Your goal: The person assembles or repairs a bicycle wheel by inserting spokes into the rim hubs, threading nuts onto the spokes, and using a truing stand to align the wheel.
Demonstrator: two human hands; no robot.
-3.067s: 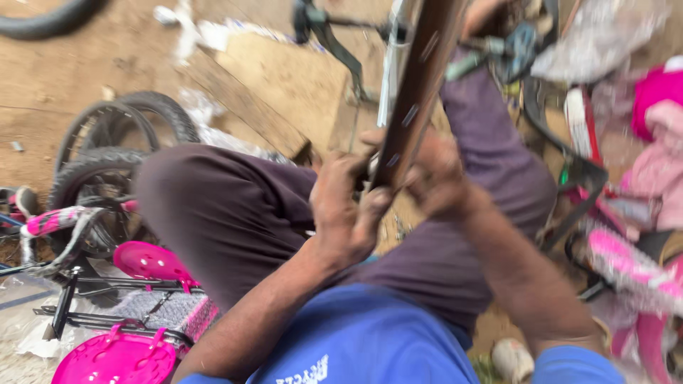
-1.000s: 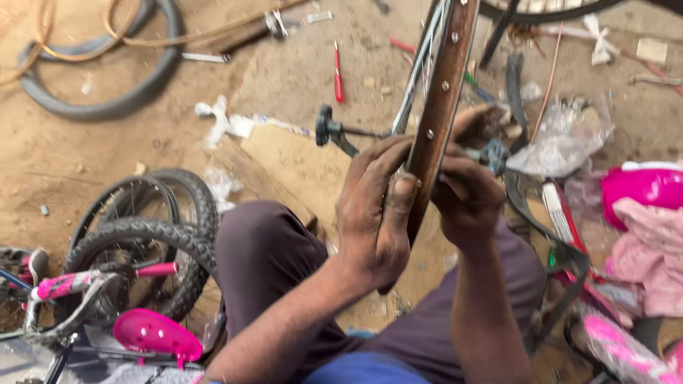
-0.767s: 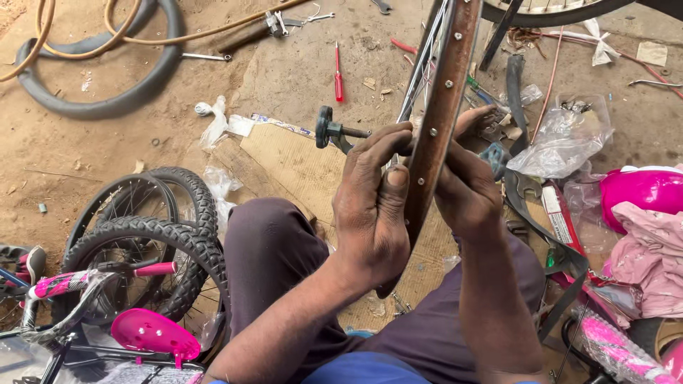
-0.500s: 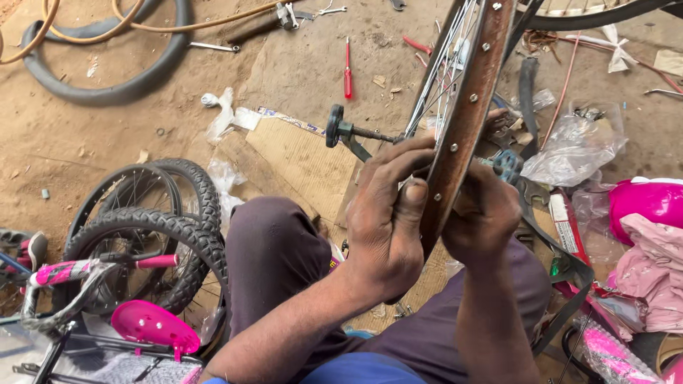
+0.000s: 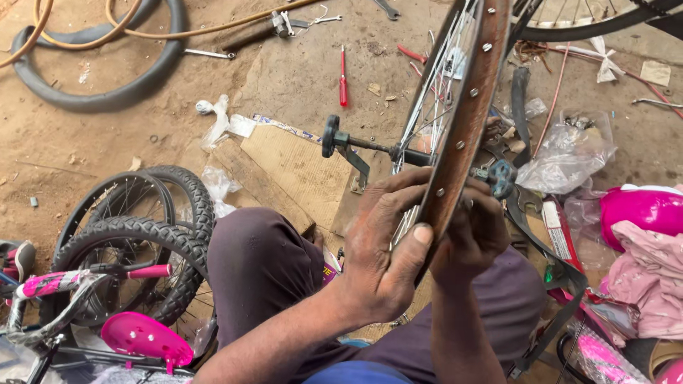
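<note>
1. Two hands meet on a rusty brown wheel rim that stands on edge, running from the lap up to 12 o'clock and out of the top of the view.
2. Left hand: forearm rises from 6 o'clock, palm against the rim's near side, fingers curled over its spoke side and thumb pressed on the brown band, so the hand is closed around the rim.
3. Right hand: forearm comes up just beside the left, fingers wrapped on the rim's far side; it grips the rim, though the fingertips are hidden behind the metal.
4. Silver spokes fan inside the rim toward a black axle with a pedal-like end at 10 o'clock of the hands.
5. Both knees, in dark purple trousers, sit under the hands; cardboard lies on the dirt floor beyond them.
6. At 8 o'clock lie two small knobby tyres on wheels, touching each other, with a pink child's bicycle frame and a pink saddle near them.
7. At 12 o'clock a red screwdriver lies on the floor; at 10 o'clock a loose black tyre.
8. At 3 o'clock a clear plastic bag, pink cloth.
</note>
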